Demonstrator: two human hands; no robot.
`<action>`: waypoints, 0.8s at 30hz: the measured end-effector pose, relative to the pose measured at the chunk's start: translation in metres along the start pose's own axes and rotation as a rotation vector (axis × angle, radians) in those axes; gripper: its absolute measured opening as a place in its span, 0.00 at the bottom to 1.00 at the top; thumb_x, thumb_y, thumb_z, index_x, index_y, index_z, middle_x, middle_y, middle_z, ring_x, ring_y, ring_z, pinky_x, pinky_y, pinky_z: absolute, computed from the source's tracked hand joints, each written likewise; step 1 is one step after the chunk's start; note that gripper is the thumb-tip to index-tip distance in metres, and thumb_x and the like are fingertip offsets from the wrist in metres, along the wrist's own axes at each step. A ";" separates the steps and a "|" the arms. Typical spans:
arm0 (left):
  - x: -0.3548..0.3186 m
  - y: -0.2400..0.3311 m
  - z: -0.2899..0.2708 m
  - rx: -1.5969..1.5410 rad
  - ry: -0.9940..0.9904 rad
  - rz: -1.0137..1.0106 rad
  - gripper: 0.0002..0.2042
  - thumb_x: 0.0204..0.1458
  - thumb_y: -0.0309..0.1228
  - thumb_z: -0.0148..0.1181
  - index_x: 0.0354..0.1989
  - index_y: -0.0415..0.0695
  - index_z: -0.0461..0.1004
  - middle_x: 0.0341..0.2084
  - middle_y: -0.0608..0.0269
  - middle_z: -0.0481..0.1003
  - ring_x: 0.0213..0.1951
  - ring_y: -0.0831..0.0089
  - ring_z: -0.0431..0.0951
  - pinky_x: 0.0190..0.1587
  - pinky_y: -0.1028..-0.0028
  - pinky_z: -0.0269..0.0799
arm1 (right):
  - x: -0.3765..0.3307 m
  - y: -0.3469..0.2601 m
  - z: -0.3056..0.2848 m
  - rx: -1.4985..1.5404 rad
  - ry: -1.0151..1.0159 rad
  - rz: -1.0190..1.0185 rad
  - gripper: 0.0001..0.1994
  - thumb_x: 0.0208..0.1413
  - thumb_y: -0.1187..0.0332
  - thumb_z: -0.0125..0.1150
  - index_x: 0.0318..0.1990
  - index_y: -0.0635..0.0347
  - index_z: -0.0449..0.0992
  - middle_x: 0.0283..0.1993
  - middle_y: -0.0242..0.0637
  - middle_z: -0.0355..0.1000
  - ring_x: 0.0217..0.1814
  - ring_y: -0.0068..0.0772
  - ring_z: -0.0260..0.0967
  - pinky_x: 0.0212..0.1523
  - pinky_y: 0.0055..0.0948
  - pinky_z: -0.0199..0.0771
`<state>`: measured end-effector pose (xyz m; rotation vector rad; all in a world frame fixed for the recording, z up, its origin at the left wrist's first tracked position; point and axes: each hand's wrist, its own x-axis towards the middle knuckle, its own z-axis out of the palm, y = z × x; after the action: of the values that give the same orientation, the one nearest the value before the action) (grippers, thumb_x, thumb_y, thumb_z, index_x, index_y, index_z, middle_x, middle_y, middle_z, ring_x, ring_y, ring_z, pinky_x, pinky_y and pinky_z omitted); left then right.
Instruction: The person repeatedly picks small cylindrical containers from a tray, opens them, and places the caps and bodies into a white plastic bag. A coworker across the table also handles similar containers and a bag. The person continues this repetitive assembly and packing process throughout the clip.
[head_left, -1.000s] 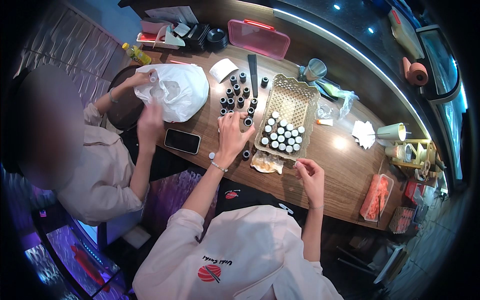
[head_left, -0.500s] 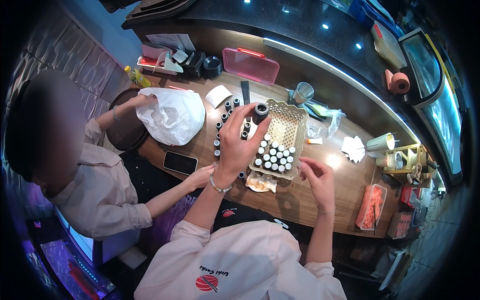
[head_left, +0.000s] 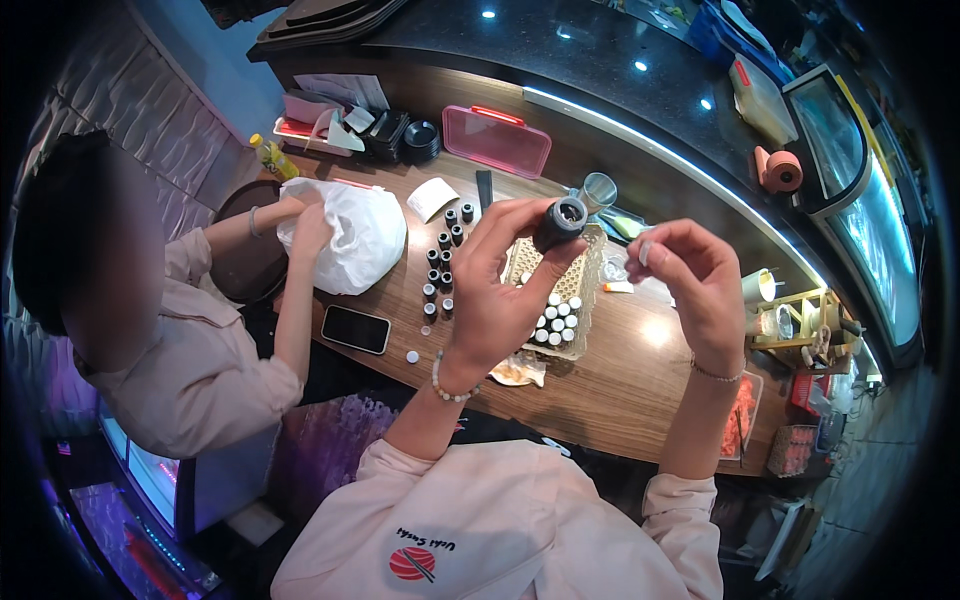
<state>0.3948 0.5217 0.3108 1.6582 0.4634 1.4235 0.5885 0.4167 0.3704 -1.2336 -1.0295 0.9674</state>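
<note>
In the head view, the left hand (head_left: 495, 300) is raised over the counter with its fingers curled around a small dark bottle (head_left: 559, 222), gripped near the open top, which faces the camera. The right hand (head_left: 695, 285) is lifted beside it, thumb and forefinger pinched on a small pale cap (head_left: 645, 252); the two hands are near each other but apart. Both hands cover much of a woven tray (head_left: 585, 290) that holds rows of white-capped little bottles, so only part of it shows. Left of the tray stands a loose cluster of small dark bottles (head_left: 443, 262) on the wooden counter (head_left: 620, 385), with a black phone (head_left: 355, 328) lying flat nearer the edge. Farther left, another person in a pale shirt has a hand (head_left: 312, 232) on a white plastic bag (head_left: 355, 235). At the back of the counter lie a pink lidded box (head_left: 497, 140) and a clear cup (head_left: 598, 188). Behind runs a dark glossy ledge with ceiling lights reflected in it, and a glass display case curves along the right.
</note>
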 end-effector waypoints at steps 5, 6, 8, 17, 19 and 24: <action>-0.006 0.002 0.002 -0.050 -0.003 0.008 0.19 0.56 0.18 0.72 0.55 0.33 0.76 0.49 0.60 0.76 0.49 0.75 0.80 0.54 0.75 0.77 | 0.025 -0.020 0.015 -0.028 -0.066 0.000 0.09 0.65 0.70 0.68 0.46 0.68 0.81 0.44 0.40 0.83 0.47 0.27 0.81 0.54 0.30 0.81; -0.007 0.002 0.002 -0.055 -0.006 0.009 0.19 0.56 0.18 0.72 0.55 0.33 0.76 0.49 0.60 0.75 0.50 0.75 0.80 0.54 0.75 0.77 | 0.028 -0.023 0.017 -0.006 -0.074 0.028 0.09 0.65 0.70 0.69 0.46 0.68 0.82 0.44 0.40 0.83 0.47 0.27 0.81 0.54 0.30 0.81; -0.009 0.002 0.003 -0.069 -0.009 -0.006 0.19 0.56 0.18 0.71 0.55 0.34 0.76 0.50 0.60 0.75 0.50 0.75 0.79 0.55 0.75 0.77 | 0.034 -0.030 0.022 -0.008 -0.133 0.018 0.09 0.64 0.70 0.70 0.46 0.68 0.82 0.44 0.40 0.83 0.47 0.26 0.80 0.54 0.29 0.81; -0.014 0.001 0.003 -0.091 0.001 -0.003 0.19 0.55 0.16 0.70 0.55 0.34 0.76 0.50 0.59 0.76 0.49 0.75 0.79 0.54 0.75 0.76 | 0.040 -0.046 0.037 -0.142 -0.223 0.019 0.09 0.62 0.72 0.71 0.46 0.69 0.83 0.44 0.38 0.83 0.47 0.23 0.80 0.52 0.25 0.81; -0.015 0.002 0.003 -0.091 0.001 -0.015 0.19 0.55 0.16 0.71 0.55 0.35 0.77 0.50 0.59 0.76 0.48 0.75 0.79 0.53 0.75 0.76 | 0.041 -0.049 0.037 -0.179 -0.234 0.035 0.10 0.62 0.72 0.71 0.46 0.70 0.84 0.43 0.38 0.83 0.46 0.23 0.80 0.52 0.25 0.81; -0.018 0.003 0.001 -0.010 0.001 0.007 0.19 0.54 0.18 0.72 0.55 0.37 0.79 0.50 0.58 0.78 0.47 0.75 0.80 0.51 0.76 0.77 | 0.043 -0.054 0.040 -0.288 -0.262 0.051 0.10 0.60 0.72 0.73 0.44 0.70 0.85 0.40 0.39 0.84 0.43 0.23 0.82 0.49 0.23 0.81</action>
<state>0.3903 0.5062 0.3029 1.6529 0.4513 1.4299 0.5626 0.4630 0.4295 -1.3972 -1.3865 1.0663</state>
